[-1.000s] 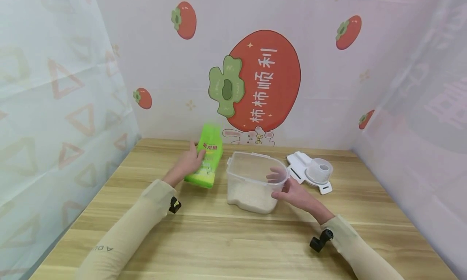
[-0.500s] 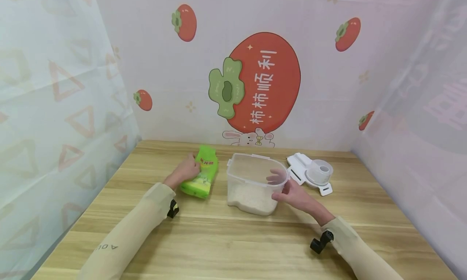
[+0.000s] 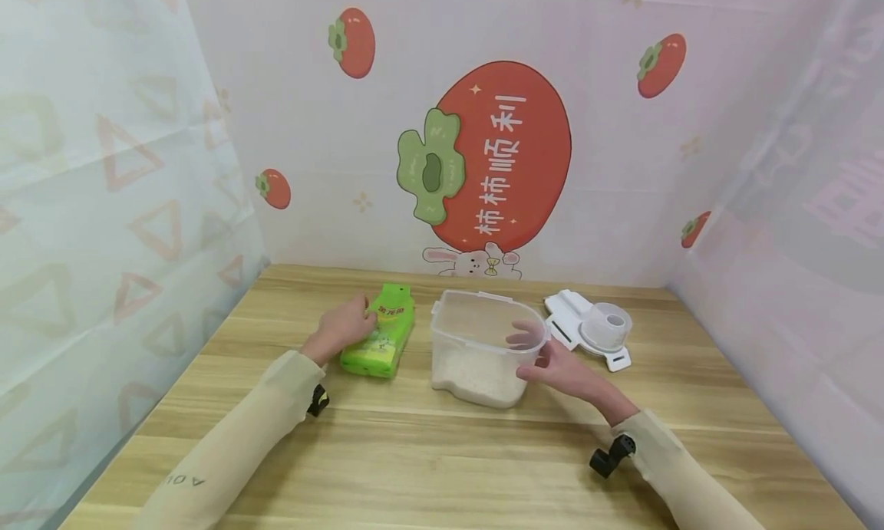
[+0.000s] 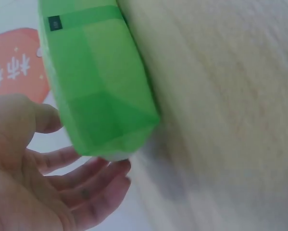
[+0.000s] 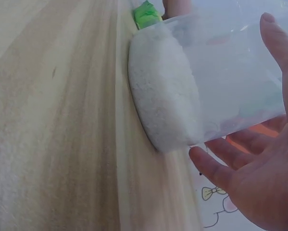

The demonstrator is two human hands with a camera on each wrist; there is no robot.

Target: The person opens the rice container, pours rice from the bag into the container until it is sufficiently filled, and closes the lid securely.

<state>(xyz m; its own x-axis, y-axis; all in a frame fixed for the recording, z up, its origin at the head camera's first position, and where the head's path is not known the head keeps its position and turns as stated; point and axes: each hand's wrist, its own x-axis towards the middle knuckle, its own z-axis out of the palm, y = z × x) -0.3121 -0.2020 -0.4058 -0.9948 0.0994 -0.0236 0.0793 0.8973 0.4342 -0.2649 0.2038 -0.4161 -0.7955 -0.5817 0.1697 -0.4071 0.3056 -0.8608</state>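
Note:
A green printed bag (image 3: 388, 334) lies on the wooden table at the centre left. My left hand (image 3: 343, 329) is at its left side, fingers loosely bent and spread. In the left wrist view the bag (image 4: 100, 82) is close to the thumb and fingertips; whether they touch it is unclear. A clear plastic bin (image 3: 470, 338), lidless, stands right of the bag with white grains (image 3: 476, 373) in its lower part. My right hand (image 3: 562, 369) rests at the bin's right side, fingers straight behind it and thumb in front, as the right wrist view also shows.
A white plastic lid (image 3: 566, 319) and a clear cup (image 3: 605, 327) on it lie to the right behind my right hand. A printed cloth backdrop (image 3: 311, 116) closes off the back and sides of the table (image 3: 442, 469).
The bag has come down from a raised, tilted hold to lying on the table. My left hand has loosened and drawn slightly left. The right hand and bin stay put.

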